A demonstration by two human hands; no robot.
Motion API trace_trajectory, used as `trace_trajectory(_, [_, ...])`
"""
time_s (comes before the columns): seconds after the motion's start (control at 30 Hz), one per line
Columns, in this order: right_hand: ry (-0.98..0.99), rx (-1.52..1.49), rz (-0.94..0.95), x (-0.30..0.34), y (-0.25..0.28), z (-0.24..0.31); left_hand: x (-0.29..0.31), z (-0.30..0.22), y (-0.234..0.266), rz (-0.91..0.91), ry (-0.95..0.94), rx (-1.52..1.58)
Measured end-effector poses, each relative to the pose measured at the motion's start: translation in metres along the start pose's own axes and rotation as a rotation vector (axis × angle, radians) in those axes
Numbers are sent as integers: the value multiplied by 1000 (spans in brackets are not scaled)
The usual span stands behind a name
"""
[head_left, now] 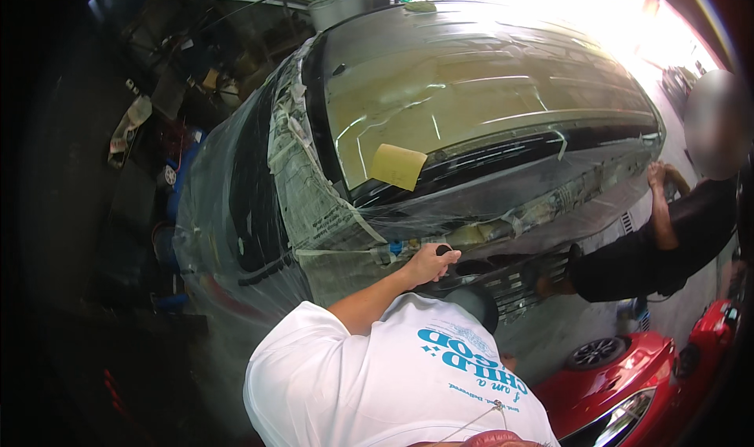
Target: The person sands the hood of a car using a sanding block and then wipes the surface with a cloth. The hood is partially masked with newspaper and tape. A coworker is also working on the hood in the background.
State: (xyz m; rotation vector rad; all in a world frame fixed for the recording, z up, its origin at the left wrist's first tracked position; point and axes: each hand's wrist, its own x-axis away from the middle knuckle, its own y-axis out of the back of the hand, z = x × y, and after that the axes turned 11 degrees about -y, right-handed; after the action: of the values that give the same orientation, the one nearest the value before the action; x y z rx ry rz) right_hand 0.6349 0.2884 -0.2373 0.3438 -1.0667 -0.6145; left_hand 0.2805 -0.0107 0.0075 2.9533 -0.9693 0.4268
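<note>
My left hand (430,265) is closed around a small black round object (444,250), only partly showing between the fingers. It is held beside the masked flank of a car, close to a strip of newspaper and tape. The car's gold-olive roof (463,78) looks dusty, with streaks of reflected light. A folded yellow sheet, like sandpaper (398,167), rests on the near roof edge, beyond my hand. My right hand does not show; a small patch of skin beside my shirt is too unclear to name.
Clear plastic (212,235) and newspaper (314,204) cover the car's front and side. A green pad (420,7) lies on the far roof edge. At right, a co-worker in black (652,251) has both hands together near the car. A red car (620,368) stands behind.
</note>
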Motion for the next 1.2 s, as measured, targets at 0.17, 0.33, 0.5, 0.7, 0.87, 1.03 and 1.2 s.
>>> trace_trajectory(0.17, [119, 53, 9, -20, 1, 14, -11, -2, -15, 28, -121, 97])
trace_trajectory(0.33, [410, 14, 133, 68, 15, 184, -21, -14, -43, 240, -313, -34])
trace_trajectory(0.5, [803, -419, 521, 136, 21, 297, -20, -39, -67, 367, -417, -49])
trace_trajectory(0.7, [722, -286, 494, 158, 19, 330, -19, -38, -61, -86, -586, -386])
trace_trajectory(0.87, [719, 191, -2, 91, 17, 274, 64, -188, 2, 878, -817, 353])
trace_trajectory(1.03, [403, -100, 200, 2, 4, 170, 114, -236, -32, 1342, -1347, 415])
trace_trajectory(1.2, [316, 271, -9, -23, -5, 145, 111, -247, -57, 1539, -1383, 347])
